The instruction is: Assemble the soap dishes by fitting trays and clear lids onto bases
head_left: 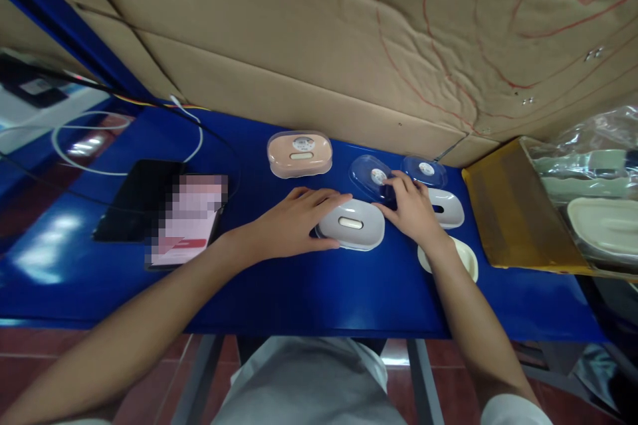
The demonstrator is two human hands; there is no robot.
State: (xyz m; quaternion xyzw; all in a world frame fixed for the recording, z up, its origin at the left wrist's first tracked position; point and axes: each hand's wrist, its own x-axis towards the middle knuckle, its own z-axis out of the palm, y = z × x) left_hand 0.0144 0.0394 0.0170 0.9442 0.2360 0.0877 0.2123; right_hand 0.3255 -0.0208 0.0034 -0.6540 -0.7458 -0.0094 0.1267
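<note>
A pale grey oval soap dish (363, 229) with a slot in its middle sits on the blue table. My left hand (296, 222) grips its left end, thumb at the near side and fingers at the far side. My right hand (411, 206) has its fingers on a clear plastic lid (366, 176) bearing a round sticker. The right thumb lies between that lid and the grey dish's right end; whether it touches the dish I cannot tell. Beyond the right hand are a second clear lid (433, 172), a white slotted piece (451, 209) and a cream tray (466, 259), partly hidden by my forearm.
A peach soap dish under a clear cover (300, 166) stands at the back. Left lie a phone (192, 219), a black flat device (137, 202) and a white cable (202, 143). A cardboard box (518, 212) holding bagged pieces stands right. A cardboard wall (299, 60) closes the back.
</note>
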